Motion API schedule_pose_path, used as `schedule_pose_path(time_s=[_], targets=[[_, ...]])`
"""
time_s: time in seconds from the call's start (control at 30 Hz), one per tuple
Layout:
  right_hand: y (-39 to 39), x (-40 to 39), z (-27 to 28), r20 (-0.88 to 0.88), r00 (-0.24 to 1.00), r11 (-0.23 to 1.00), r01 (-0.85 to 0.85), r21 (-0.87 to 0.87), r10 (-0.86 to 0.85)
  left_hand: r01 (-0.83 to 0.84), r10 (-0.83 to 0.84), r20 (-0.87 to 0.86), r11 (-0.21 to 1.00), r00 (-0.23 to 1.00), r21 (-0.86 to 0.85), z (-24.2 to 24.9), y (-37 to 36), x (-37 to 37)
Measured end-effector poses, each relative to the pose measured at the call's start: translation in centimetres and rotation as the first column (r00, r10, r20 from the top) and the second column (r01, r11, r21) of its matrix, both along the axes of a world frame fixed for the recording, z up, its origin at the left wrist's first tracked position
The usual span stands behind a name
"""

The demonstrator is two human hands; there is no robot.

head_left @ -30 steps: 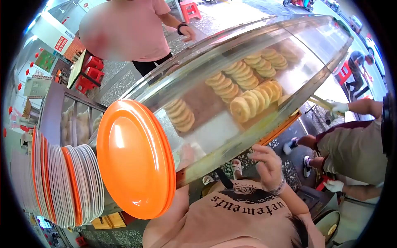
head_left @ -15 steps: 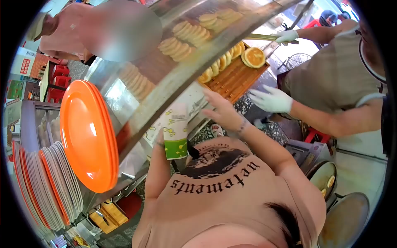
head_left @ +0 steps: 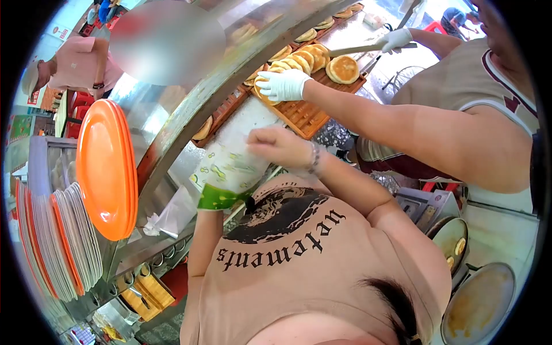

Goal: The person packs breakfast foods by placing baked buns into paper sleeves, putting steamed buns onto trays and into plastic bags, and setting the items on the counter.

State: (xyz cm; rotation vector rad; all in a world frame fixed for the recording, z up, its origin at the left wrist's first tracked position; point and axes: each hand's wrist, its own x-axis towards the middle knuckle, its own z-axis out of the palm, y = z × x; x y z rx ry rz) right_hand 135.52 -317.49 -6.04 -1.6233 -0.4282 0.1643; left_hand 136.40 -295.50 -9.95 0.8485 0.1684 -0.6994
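Note:
A white and green patterned paper bag (head_left: 221,181) is in front of my chest, tilted and spread wide. My left hand is behind it and holds it; the fingers are hidden and only the forearm shows. My right hand (head_left: 276,145), with a bracelet at the wrist, has its fingers curled at the bag's upper edge; motion blurs this contact. Beyond the bag lies a wooden tray (head_left: 307,118) with round golden flatbreads (head_left: 344,69). A co-worker's white-gloved hand (head_left: 283,86) touches the flatbreads at the near end of the row.
The co-worker's other gloved hand (head_left: 395,40) holds a long flat tool. At the left stand orange plates (head_left: 106,169) and a stack of plates (head_left: 63,244). A curved metal-edged case (head_left: 190,103) crosses the view. Round pans (head_left: 478,302) are at the lower right. A person in pink stands beyond.
My right hand has moved left to the bag and its fingers have curled. The bag has tilted and spread. The co-worker's near gloved hand has reached left onto the flatbreads.

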Motion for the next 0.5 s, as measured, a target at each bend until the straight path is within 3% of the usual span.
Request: schedule_pose_path(time_s=[0.03, 0.07, 0.1, 0.13, 0.17, 0.2, 0.23, 0.27, 0.33, 0.4, 0.47, 0.5], targets=[[-0.3, -0.3, 0.3, 0.010, 1.000, 1.000, -0.011, 0.000, 0.011, 0.025, -0.025, 0.015, 0.998, 1.000, 0.056, 0.0, 0.6, -0.1], [-0.6, -0.3, 0.7, 0.052, 0.992, 0.936, -0.094, -0.340, 0.118, 0.182, -0.192, 0.060, 0.973, 0.980, 0.140, -0.8, 1.6, 0.3], [-0.8, 0.3, 1.4, 0.082, 0.967, 0.754, -0.134, -0.643, 0.242, 0.307, -0.339, 0.105, 0.920, 0.935, 0.243, -1.8, 3.4, 1.3], [-1.0, 0.7, -3.1, -0.403, 0.854, 0.929, -0.369, -0.021, 0.330, 0.002, -0.487, 0.513, 0.726, 0.707, 0.687, -2.3, 3.5, 0.4], [0.4, 0.6, -2.6, -0.360, 0.841, 0.914, -0.384, 0.129, 0.404, 0.139, -0.623, 0.361, 0.608, 0.694, 0.782, -0.5, 3.2, 0.8], [1.2, 0.6, -0.3, -0.400, 0.799, 0.867, -0.498, -0.024, 0.448, 0.141, -0.684, 0.426, 0.608, 0.592, 0.781, 1.7, 2.8, 1.2], [2.1, 0.9, -2.0, -0.214, 0.798, 0.810, -0.585, -0.048, 0.563, 0.049, -0.776, 0.463, 0.532, 0.429, 0.846, 2.0, 3.1, 1.6], [3.2, 1.2, -4.1, -0.036, 0.755, 0.751, -0.656, -0.077, 0.655, 0.011, -0.793, 0.472, 0.515, 0.386, 0.857, 3.2, 3.1, 1.6], [5.4, 0.7, -4.9, 0.021, 0.698, 0.689, -0.700, -0.188, 0.715, -0.004, -0.767, 0.469, 0.520, 0.438, 0.854, 4.9, 3.7, 1.1], [7.0, 0.8, -4.9, 0.120, 0.681, 0.667, -0.642, -0.378, 0.723, 0.055, -0.763, 0.443, 0.526, 0.470, 0.849, 6.4, 4.3, 0.4], [8.8, 0.6, -4.3, 0.461, 0.538, 0.695, -0.400, -0.598, 0.706, -0.037, -0.691, 0.515, 0.579, 0.507, 0.814, 4.8, 5.5, -0.5], [9.7, 0.3, -3.9, 0.490, 0.516, 0.696, -0.355, -0.624, 0.703, -0.085, -0.638, 0.567, 0.622, 0.521, 0.778, 3.8, 6.0, -1.2]])
